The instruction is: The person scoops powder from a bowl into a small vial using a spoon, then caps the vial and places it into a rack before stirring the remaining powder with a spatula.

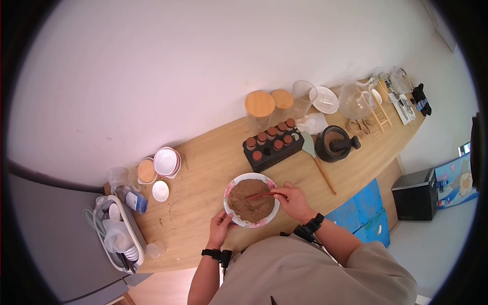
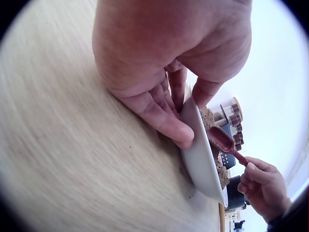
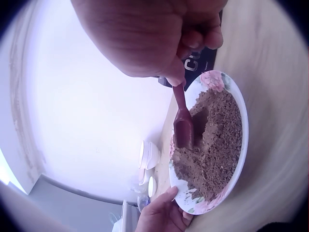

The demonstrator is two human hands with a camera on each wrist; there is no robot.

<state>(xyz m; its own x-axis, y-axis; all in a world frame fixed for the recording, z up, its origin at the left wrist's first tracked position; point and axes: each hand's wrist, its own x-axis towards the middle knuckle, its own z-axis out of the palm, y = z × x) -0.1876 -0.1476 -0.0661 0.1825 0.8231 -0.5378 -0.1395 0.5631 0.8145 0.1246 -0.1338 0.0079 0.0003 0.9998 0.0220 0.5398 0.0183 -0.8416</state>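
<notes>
A white bowl [image 3: 245, 128] with pink flowers stands on the wooden table, holding a wide heap of brown powder [image 3: 219, 145]. My left hand [image 1: 219, 230] grips the bowl's near left edge, thumb at the rim and fingers against the outer wall in the left wrist view. In my right hand [image 1: 296, 203] is the thin handle of a small reddish-brown scoop [image 3: 184, 128]. The scoop's bowl dips into the powder near a hollow in the heap. Its cupped side shows in the left wrist view, with some powder close around it.
Behind the bowl stands a black rack [image 1: 274, 152] of brown-capped bottles. To its right are a spatula [image 1: 324, 173] and a dark mortar [image 1: 328, 152] with pestle. Wooden-lidded jars [image 1: 260, 104] line the wall. White bowls [image 1: 166, 161] and a dish basket [image 1: 134, 231] sit left.
</notes>
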